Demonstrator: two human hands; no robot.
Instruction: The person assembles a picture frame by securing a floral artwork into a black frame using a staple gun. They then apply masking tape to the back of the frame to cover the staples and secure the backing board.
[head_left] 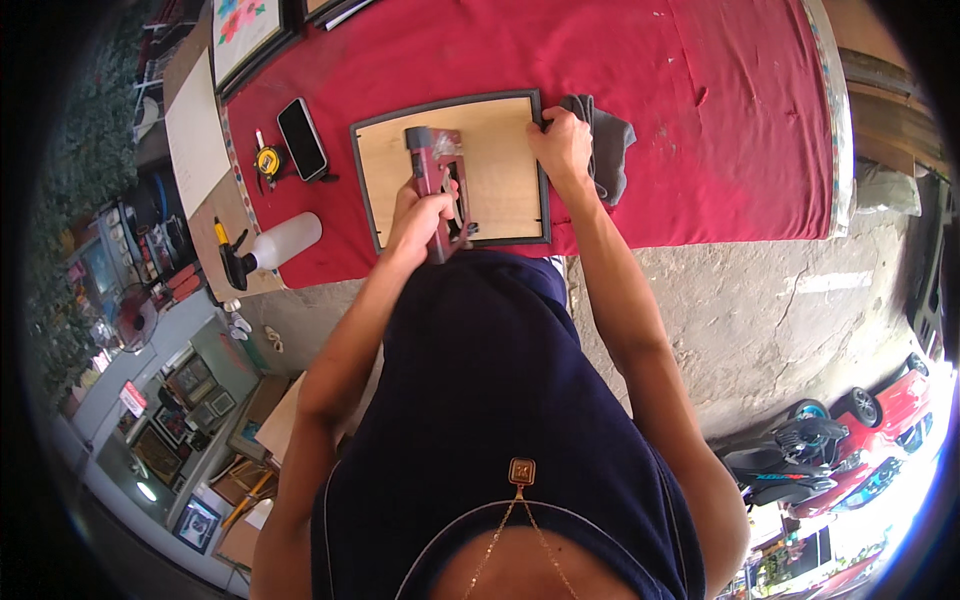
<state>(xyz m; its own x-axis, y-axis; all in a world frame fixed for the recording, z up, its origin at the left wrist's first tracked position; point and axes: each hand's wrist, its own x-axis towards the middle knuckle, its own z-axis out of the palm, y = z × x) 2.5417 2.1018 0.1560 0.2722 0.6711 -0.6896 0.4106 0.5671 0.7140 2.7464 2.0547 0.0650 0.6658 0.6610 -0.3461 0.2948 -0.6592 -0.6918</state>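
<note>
A picture frame (pixel 545 200) with a dark border lies on the red cloth, its pale wooden backing board (pixel 500 190) facing up. Small dark tabs show along the board's edges. My left hand (pixel 422 218) is wrapped round a maroon and dark grey staple gun (pixel 424 165), held over the left part of the board. The tool is slightly blurred. With fingers curled, my right hand (pixel 562 145) grips the frame's right side near its upper corner. A crumpled grey rag (pixel 612 150) lies against that hand, partly hidden by it.
Left of the frame are a phone (pixel 302 138), a yellow tape measure (pixel 267 160) and a white spray bottle (pixel 288 240) on its side. Framed pictures (pixel 255 40) lie at the far left. The red-covered table's (pixel 720 120) near edge runs close to my body. Motorcycles (pixel 790 455) stand at lower right.
</note>
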